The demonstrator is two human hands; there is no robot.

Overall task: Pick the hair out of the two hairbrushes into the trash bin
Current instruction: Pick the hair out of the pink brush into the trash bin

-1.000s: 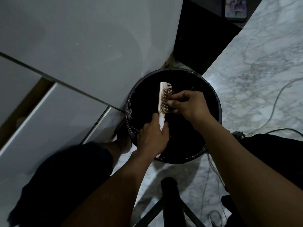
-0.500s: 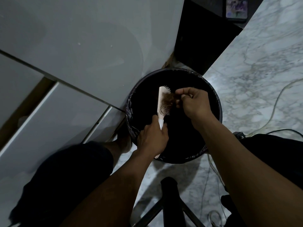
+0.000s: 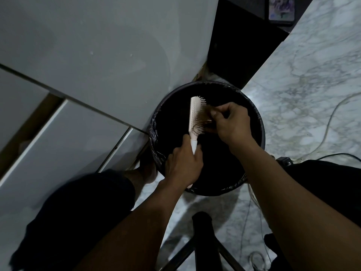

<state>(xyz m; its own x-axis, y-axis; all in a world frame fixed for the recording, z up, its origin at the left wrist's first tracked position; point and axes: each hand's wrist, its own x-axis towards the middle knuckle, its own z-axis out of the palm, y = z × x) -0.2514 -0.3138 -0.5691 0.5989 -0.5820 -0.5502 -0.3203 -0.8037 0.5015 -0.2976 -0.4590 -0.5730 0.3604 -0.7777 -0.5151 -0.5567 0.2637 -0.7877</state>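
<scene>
Hairbrush [image 3: 196, 116] hanging over the open mouth of the trash bin [image 3: 260, 132], well inside the rim, long axis running near to far in the head view: head at the far end, handle pointing back toward the body. Bristles facing right, toward the picking side.

Left hand [image 3: 183, 165] clenching the handle from below and nearer, fist closed around the white grip, keeping the brush roughly level over the black liner. Right hand [image 3: 231, 122] sitting just right of the bristle face, thumb and fingertips [image 3: 214, 114] pinching into a brownish tuft of hair [image 3: 206, 122] tangled among the pins, mostly along the lower half of the head. Right hand being the nearer one to the hair; left merely anchoring.

Judging from this layout: pulling rightward, square off the bristle face and across the long axis, likely freeing the tuft cleanly, with the drop falling straight into the bin beneath. Dragging lengthwise along the pins probably snagging instead.

Second hairbrush not showing anywhere in view.
</scene>
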